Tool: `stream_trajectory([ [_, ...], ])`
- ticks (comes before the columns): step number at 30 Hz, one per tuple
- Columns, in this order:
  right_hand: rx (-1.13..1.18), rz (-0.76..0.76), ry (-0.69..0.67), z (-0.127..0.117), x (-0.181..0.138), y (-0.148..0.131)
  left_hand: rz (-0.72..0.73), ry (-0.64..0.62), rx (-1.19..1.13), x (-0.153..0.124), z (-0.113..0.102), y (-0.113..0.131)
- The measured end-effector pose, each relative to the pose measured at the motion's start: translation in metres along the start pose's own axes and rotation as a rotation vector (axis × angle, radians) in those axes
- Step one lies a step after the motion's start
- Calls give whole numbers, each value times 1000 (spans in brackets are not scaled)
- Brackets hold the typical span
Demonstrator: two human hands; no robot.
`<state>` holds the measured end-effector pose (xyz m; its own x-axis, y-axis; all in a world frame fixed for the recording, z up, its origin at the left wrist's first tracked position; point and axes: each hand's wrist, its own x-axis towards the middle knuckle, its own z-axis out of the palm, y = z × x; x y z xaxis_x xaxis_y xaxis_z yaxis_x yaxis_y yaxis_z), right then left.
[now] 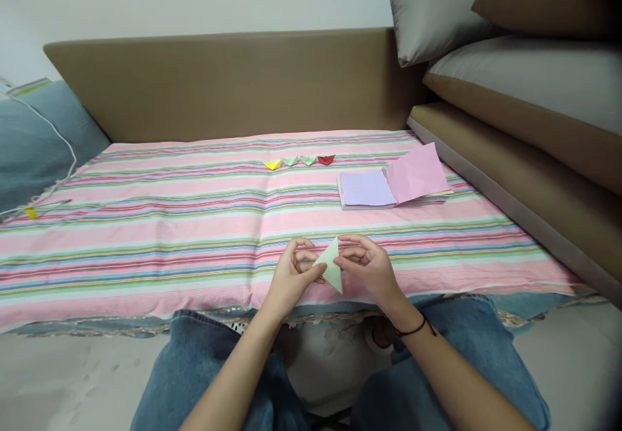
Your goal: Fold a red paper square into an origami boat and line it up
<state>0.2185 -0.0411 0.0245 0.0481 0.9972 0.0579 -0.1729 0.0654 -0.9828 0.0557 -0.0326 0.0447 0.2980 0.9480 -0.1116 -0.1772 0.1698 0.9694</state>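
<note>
Between my two hands is a pale green folded paper triangle (pixel 331 267), held just above the near edge of the striped cloth. My left hand (pixel 294 271) pinches its left corner, thumb on top and fingers curled behind. On the opposite side, my right hand (pixel 368 264) grips the paper between thumb and fingers near its upright edge. Farther back stand several small folded paper boats in a row: a yellow boat (pixel 273 165), two pale green ones, the left boat (pixel 290 161) and the right boat (pixel 308 161), and a red boat (pixel 326 159).
An open pad of coloured paper (pixel 368 188) lies right of the boats, its pink sheet (pixel 418 173) raised. The striped cloth (pixel 194 223) covers the seat. Stacked cushions (pixel 525 81) rise at the right. A white cable (pixel 48 120) runs along the left, near a blue cushion (pixel 43 139).
</note>
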Motion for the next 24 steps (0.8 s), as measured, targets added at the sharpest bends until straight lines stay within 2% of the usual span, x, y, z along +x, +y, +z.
stream_trajectory([
  [6, -8, 30, -43, -2, 3, 3, 29, 80, 22, 0, -1, -1],
  [11, -15, 13, -19, -2, 4, 3, 13, 58, -7, 2, -2, -3],
  [18, 168, 130, -74, 4, 0, 2, 136, 74, -20, 6, -1, -10],
  [21, 225, 147, -100, 8, -2, 4, 204, 109, 92, 6, 0, -11],
  [24, 267, 136, -83, 12, -2, 7, 333, 212, 353, 3, 1, -11],
])
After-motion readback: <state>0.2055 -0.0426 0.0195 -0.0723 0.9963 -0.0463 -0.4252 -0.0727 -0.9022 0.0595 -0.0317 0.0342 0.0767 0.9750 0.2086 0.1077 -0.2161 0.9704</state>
